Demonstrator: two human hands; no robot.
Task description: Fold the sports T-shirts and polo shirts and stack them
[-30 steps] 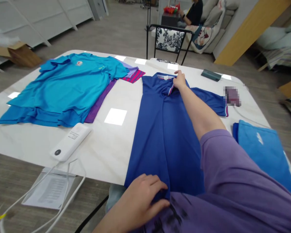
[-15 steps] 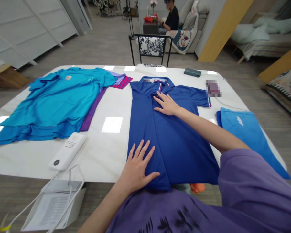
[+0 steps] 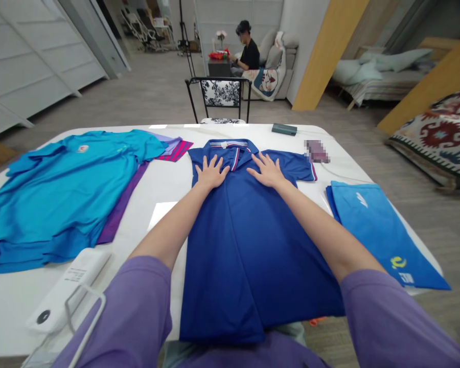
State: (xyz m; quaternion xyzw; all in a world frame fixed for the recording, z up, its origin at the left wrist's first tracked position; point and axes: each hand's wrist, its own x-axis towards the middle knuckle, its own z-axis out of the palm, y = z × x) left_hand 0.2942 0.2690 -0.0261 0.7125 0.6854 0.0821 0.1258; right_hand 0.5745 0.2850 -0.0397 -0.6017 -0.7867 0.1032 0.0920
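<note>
A dark blue polo shirt [image 3: 249,245] lies spread on the white table [image 3: 161,189], its collar at the far side and its hem at the near edge. The left side of the shirt is folded inward, leaving a long edge down the middle. My left hand [image 3: 211,174] rests flat on the upper left of the shirt, just below the collar, fingers spread. Opposite it, my right hand [image 3: 267,171] lies on the upper right of the chest, fingers also apart. The striped placket sits between the two hands. One short sleeve with a white and red cuff stretches out to the right.
Turquoise shirts [image 3: 69,189] are piled on the left, with purple and striped cloth beneath. A white device [image 3: 71,286] lies at the near left. A folded light blue garment [image 3: 379,220] is on the right. A chair [image 3: 220,94] stands beyond the table; a person [image 3: 249,51] sits farther back.
My left hand has moved from the shirt's lower left up to below the collar. My right hand stays on the upper chest, now slightly farther right on the cloth. The camera view has shifted.
</note>
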